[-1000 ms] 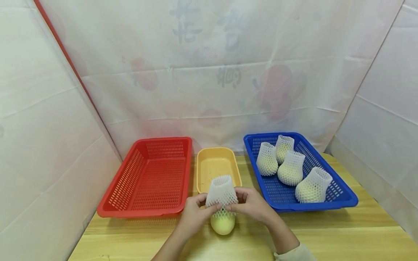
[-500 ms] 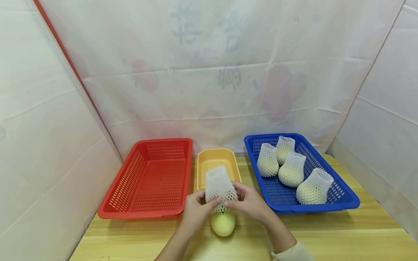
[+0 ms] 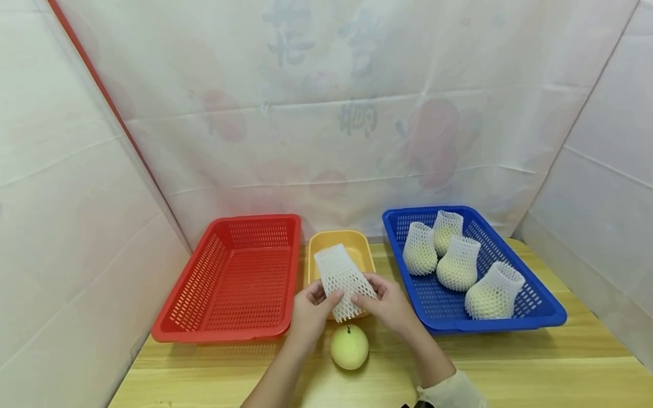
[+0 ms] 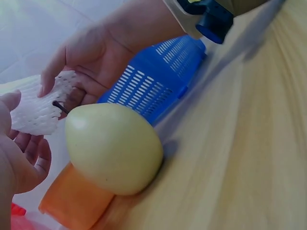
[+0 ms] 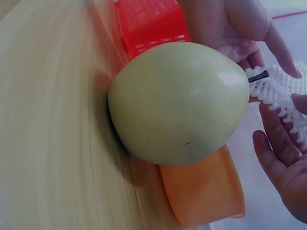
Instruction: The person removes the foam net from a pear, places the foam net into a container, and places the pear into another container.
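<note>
A white foam fruit net [image 3: 343,277] hangs flattened between both hands, above the near end of the yellow tray. My left hand [image 3: 310,309] pinches its left edge with thumb and fingers. On the opposite edge my right hand [image 3: 389,303] pinches it the same way. A pale yellow-green pear [image 3: 349,347] stands bare on the table just below the net, its dark stem upward. In the left wrist view the pear [image 4: 114,148] is apart from both hands; the right wrist view shows the pear [image 5: 180,103] with its stem close to the net's lower edge.
To the left stands a red slotted basket [image 3: 293,272] with nothing in it. The small yellow tray [image 3: 312,249] sits behind the hands. At right, a blue basket [image 3: 530,324] holds several pears in foam nets [image 3: 457,265]. White cloth walls [image 3: 326,141] enclose the wooden table [image 3: 510,374].
The foam net has come up off the pear, and both hands have raised it away, tilting and flattening it. The pear stays on the table, now fully uncovered.
</note>
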A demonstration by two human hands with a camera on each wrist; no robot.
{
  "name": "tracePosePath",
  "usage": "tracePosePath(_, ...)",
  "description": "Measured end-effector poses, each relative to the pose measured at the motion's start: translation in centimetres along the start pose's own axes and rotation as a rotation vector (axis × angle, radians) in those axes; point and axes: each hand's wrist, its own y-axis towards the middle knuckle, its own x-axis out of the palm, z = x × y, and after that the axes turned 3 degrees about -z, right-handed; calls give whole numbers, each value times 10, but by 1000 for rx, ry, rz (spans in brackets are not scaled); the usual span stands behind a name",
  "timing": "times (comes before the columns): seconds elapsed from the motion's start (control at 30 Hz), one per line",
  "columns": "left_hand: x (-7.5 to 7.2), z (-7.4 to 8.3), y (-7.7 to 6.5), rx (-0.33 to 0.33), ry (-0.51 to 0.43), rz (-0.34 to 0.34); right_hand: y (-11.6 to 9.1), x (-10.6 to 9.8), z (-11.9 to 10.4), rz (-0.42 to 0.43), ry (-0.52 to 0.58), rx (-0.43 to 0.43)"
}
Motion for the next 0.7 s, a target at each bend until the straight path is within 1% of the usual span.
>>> tracePosePath(0.13,4,1,6,-19,-61,42,2,1,1,-3,19,19)
tracePosePath(0.23,6,0,10,-16,-96,83,5,3,2,1,33,41)
tracePosePath(0.33,8,0,14,-8,-126,102,8,5,3,24,45,73)
tracePosePath(0.4,8,-1,15,-7,-149,106,10,6,3,41,84,90)
tracePosePath(0.47,8,-2,16,-7,-168,109,12,6,3,68,133,106)
tracePosePath(0.57,8,-4,17,-5,-191,119,14,6,3,125,201,103)
tracePosePath(0.7,6,-5,18,-2,-214,124,16,6,4,241,192,78)
